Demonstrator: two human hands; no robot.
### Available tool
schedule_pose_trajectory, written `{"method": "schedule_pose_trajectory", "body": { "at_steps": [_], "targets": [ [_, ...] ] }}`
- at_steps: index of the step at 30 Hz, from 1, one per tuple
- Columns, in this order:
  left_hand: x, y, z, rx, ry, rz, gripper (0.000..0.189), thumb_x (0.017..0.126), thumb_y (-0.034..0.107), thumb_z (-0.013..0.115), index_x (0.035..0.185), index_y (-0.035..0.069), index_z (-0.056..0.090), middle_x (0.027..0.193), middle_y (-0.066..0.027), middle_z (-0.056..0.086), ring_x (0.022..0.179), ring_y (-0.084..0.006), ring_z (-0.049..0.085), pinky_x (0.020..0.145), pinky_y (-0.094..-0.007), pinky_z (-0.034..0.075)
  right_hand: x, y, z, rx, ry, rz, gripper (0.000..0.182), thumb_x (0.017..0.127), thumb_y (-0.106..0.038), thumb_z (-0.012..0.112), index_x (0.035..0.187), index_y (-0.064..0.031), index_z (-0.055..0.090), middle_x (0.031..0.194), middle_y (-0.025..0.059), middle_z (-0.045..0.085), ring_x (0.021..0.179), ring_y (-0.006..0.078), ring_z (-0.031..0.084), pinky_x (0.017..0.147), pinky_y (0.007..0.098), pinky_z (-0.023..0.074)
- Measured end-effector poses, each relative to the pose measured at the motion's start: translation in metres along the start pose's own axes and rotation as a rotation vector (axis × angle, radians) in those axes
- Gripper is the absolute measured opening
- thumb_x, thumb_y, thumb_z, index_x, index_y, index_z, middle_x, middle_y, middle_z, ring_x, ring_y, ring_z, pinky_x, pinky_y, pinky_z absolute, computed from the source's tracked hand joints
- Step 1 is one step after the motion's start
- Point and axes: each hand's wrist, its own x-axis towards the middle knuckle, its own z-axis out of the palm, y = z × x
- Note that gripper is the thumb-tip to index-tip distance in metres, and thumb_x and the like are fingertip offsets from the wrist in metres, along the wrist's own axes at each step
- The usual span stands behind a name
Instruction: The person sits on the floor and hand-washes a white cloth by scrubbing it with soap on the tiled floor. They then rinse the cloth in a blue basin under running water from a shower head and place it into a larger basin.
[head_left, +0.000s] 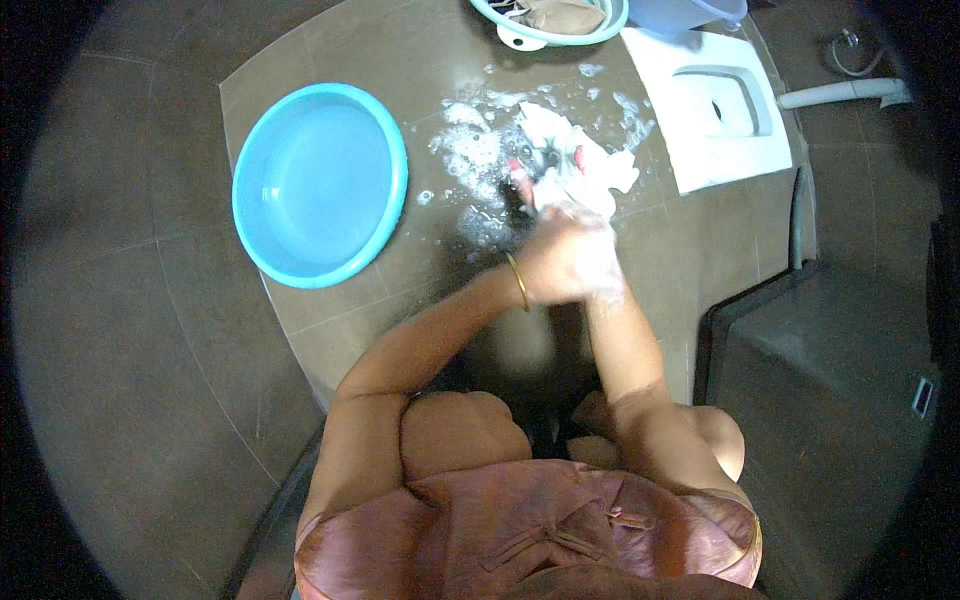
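Observation:
A wet white cloth (574, 161) with red patches lies crumpled on the tiled floor, amid soap suds. My left hand (556, 259), with a gold-coloured bangle at its wrist, grips the near end of this cloth. Close against it is my right hand (600, 262), coated in white lather and also at the bunched near end. The two hands overlap and are blurred, so most of the fingers are hidden. Foam (476, 154) spreads over the floor left of the cloth.
A blue plastic basin (319, 184) of liquid stands at the left. Ahead is a pale-blue tub (525, 37) holding clothes, beside a translucent bluish plastic container (686, 15). A white squat toilet (712, 112) is set into the floor at right, with a white pipe (844, 94) behind.

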Motion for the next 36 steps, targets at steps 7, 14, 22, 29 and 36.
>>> {"method": "schedule_pose_trajectory", "body": {
  "at_steps": [7, 14, 22, 29, 36],
  "targets": [
    [0.035, -0.076, -0.023, 0.355, 0.263, -0.260, 0.016, 0.071, 0.023, 0.063, 0.076, 0.008, 0.065, 0.070, -0.0094, 0.063, 0.060, -0.0244, 0.061, 0.055, -0.0342, 0.049, -0.081, 0.026, 0.059, -0.153, -0.107, -0.152, 0.039, 0.092, -0.038, 0.048, 0.117, -0.0083, 0.050, 0.109, 0.0069, 0.058, 0.097, 0.0173, 0.057, 0.084, 0.0333, 0.0489],
    [0.010, -0.005, 0.011, 0.242, 0.351, 0.137, 0.021, 0.066, 0.025, 0.068, 0.077, 0.007, 0.066, 0.075, -0.0134, 0.064, 0.073, -0.0274, 0.064, 0.071, -0.0373, 0.050, -0.050, -0.024, 0.027, 0.163, -0.101, 0.199, 0.029, 0.090, -0.029, 0.054, 0.110, -0.0085, 0.053, 0.089, 0.0029, 0.058, 0.076, 0.0156, 0.056, 0.071, 0.0293, 0.0509],
    [0.031, -0.040, -0.038, 0.284, 0.614, -0.220, 0.015, 0.070, 0.014, 0.064, 0.082, 0.005, 0.065, 0.073, -0.0113, 0.064, 0.064, -0.0261, 0.062, 0.060, -0.0350, 0.051, -0.085, 0.021, 0.061, -0.237, -0.185, -0.072, 0.036, 0.091, -0.034, 0.048, 0.117, -0.0096, 0.051, 0.112, 0.0051, 0.056, 0.102, 0.0180, 0.054, 0.085, 0.0342, 0.0466],
    [0.010, -0.071, -0.018, 0.490, 0.359, 0.125, 0.019, 0.069, 0.021, 0.066, 0.079, 0.005, 0.064, 0.071, -0.0109, 0.063, 0.063, -0.0261, 0.062, 0.059, -0.0347, 0.050, -0.116, 0.021, 0.093, -0.415, -0.061, -0.219, 0.030, 0.095, -0.030, 0.040, 0.114, -0.0102, 0.050, 0.104, 0.0046, 0.056, 0.094, 0.0154, 0.055, 0.075, 0.0300, 0.0484],
    [-0.031, -0.081, -0.096, 0.368, 0.515, -0.306, 0.026, 0.080, 0.028, 0.064, 0.084, 0.003, 0.063, 0.076, -0.0153, 0.064, 0.066, -0.0270, 0.063, 0.062, -0.0334, 0.049, -0.098, -0.026, 0.102, -0.385, -0.345, -0.171, 0.038, 0.086, -0.029, 0.055, 0.116, -0.0060, 0.048, 0.107, 0.0106, 0.057, 0.100, 0.0210, 0.055, 0.079, 0.0376, 0.0504]
  ]
}}
